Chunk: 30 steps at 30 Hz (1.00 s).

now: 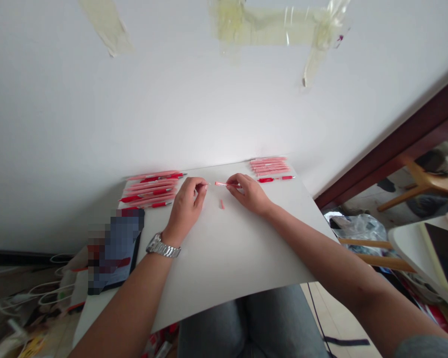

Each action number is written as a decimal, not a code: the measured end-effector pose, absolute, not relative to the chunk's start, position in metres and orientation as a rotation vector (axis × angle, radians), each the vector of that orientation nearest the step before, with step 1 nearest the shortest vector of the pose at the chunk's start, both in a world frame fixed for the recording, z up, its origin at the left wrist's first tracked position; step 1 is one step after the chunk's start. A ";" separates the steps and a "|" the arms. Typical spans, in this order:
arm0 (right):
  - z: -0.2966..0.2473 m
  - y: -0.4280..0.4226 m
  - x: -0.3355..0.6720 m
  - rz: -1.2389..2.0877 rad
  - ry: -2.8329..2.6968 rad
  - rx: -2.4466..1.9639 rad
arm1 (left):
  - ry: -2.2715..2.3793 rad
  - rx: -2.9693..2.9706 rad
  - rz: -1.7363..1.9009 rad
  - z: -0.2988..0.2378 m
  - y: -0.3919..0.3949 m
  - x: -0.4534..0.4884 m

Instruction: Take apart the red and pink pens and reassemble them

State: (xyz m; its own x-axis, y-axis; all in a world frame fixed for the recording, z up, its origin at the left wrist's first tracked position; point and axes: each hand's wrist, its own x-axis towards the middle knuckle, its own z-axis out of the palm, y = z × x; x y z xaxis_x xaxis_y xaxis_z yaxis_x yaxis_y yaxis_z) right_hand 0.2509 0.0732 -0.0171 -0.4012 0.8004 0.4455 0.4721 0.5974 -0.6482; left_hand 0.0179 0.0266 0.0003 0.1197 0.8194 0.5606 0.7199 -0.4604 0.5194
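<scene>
Over the white tabletop (224, 258), my right hand (252, 194) pinches a slim pink pen (220, 184), whose open-looking end points left. Facing it, my left hand (189, 201), with a silver watch on the wrist, has thumb and forefinger pressed together. Something tiny and pale shows at those fingertips, too small to name. A short gap separates the two hands. Just below them a small pink piece (221, 204), perhaps a pen part, lies on the table.
Pink and red pens (153, 189) lie in a row at the back left. Several pink pens (271, 165) sit at the back right, with a red pen (276, 179) in front. A pixelated tablet-like device (121, 248) lies at the left edge. The wall (209, 109) rises behind.
</scene>
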 end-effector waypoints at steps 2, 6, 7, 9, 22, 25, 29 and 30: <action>-0.017 0.073 0.251 0.560 -2.069 -0.984 | 1.560 2.259 1.268 0.001 0.027 0.019; -0.016 0.071 0.251 0.568 -2.090 -0.945 | 1.545 2.259 1.265 0.003 0.026 0.020; -0.016 0.071 0.251 0.566 -2.097 -0.938 | 1.535 2.256 1.263 0.003 0.025 0.020; -0.016 0.071 0.252 0.561 -2.108 -0.924 | 1.513 2.235 1.262 0.003 0.025 0.021; -0.014 0.069 0.251 0.552 -2.091 -0.902 | 1.434 2.149 1.359 0.001 0.024 0.022; -0.016 0.071 0.251 0.552 -2.082 -0.902 | 1.383 2.179 1.380 0.001 0.024 0.023; -0.018 0.072 0.251 0.553 -2.072 -0.850 | 1.399 2.165 1.407 0.000 0.025 0.023; -0.018 0.072 0.251 0.553 -2.073 -0.834 | 1.408 2.141 1.418 -0.001 0.025 0.022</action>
